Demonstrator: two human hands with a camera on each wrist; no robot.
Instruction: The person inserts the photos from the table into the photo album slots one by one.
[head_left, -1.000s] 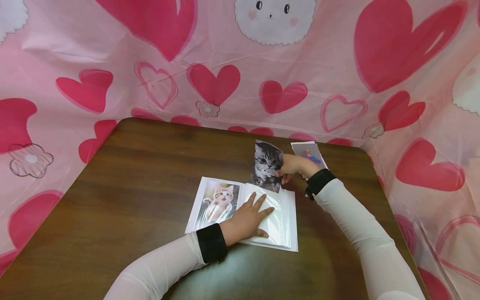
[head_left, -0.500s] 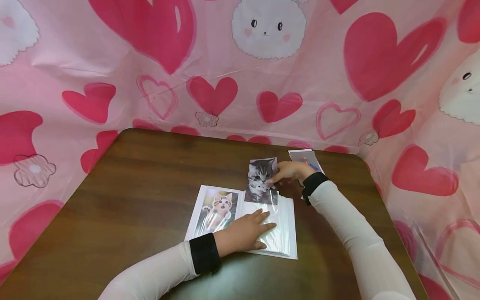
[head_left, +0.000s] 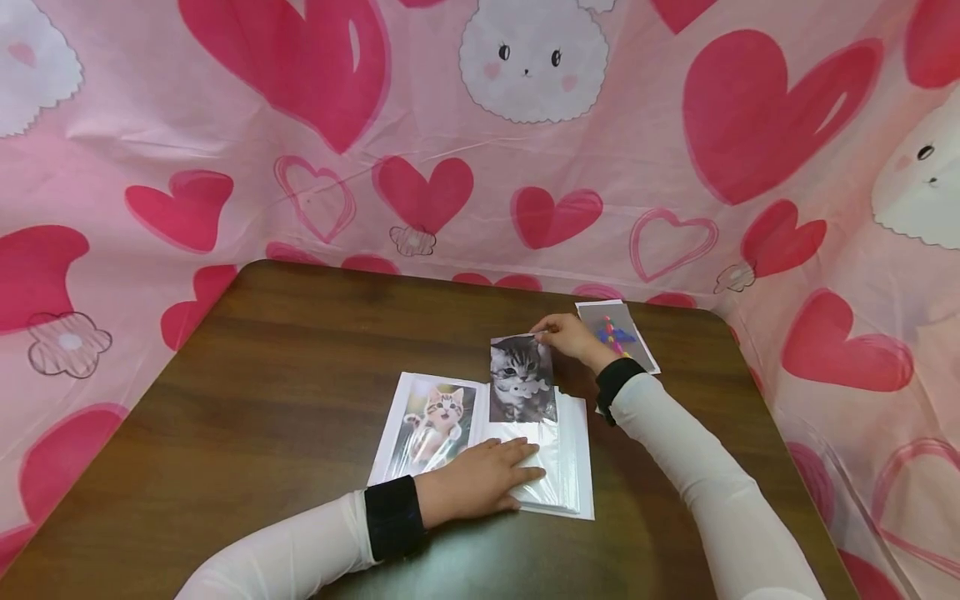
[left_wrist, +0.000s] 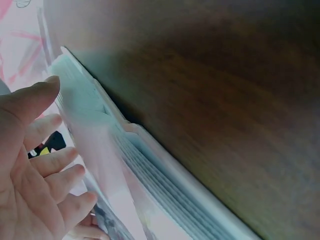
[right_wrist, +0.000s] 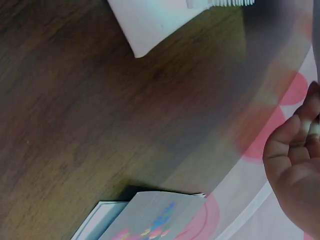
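Observation:
A white photo album [head_left: 587,492] lies spread on the table, its clear-sleeved pages stacked thick in the left wrist view. Its left page shows a photo of an orange kitten [head_left: 441,417]. On the right page rests my left hand [head_left: 472,481], fingers extended over the lower part of the clear sleeve. My right hand [head_left: 570,337] pinches the top right corner of a black-and-white kitten photo [head_left: 521,379]. That photo's lower part overlaps the top of the right page; most of it sticks out above the album. The right wrist view shows the right hand [right_wrist: 295,160] at its edge.
A small stack of pictures, the top one grey with a colourful figure [head_left: 617,333], lies beyond the right forearm and is partly covered by it. The brown wooden table [head_left: 300,333] meets a pink heart-patterned cloth [head_left: 330,100] at its back and sides.
The black-and-white kitten photo has come down over the right page's top. My right hand has shifted from its right side to its top right corner. My left hand has slid slightly toward the near edge.

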